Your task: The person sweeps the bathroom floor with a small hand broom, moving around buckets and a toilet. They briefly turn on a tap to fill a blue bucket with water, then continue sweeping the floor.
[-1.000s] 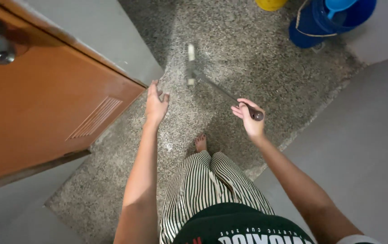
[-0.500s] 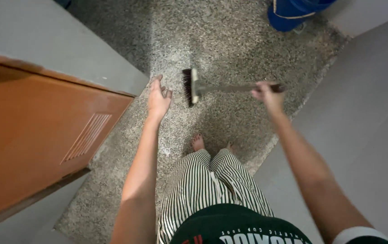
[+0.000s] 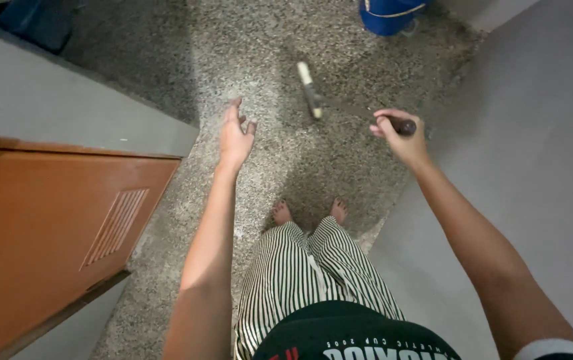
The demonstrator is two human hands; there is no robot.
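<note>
My right hand (image 3: 400,137) grips the dark end of a long-handled scrub brush (image 3: 310,90), whose pale head hangs blurred over the speckled floor (image 3: 286,160) ahead of my bare feet. My left hand (image 3: 234,137) is held out in front with its fingers apart and nothing in it, just right of the grey wall's corner. Striped trousers and a dark shirt fill the bottom of the head view.
An orange door (image 3: 53,227) with a louvred vent stands open at the left, against a grey wall (image 3: 80,100). Another grey wall (image 3: 533,133) runs along the right. A blue bucket (image 3: 390,13) stands at the far end of the floor.
The brush head has swung from near my left hand up and away to the right. My view has tipped forward, so the door and bucket sit nearer the frame's edges.
</note>
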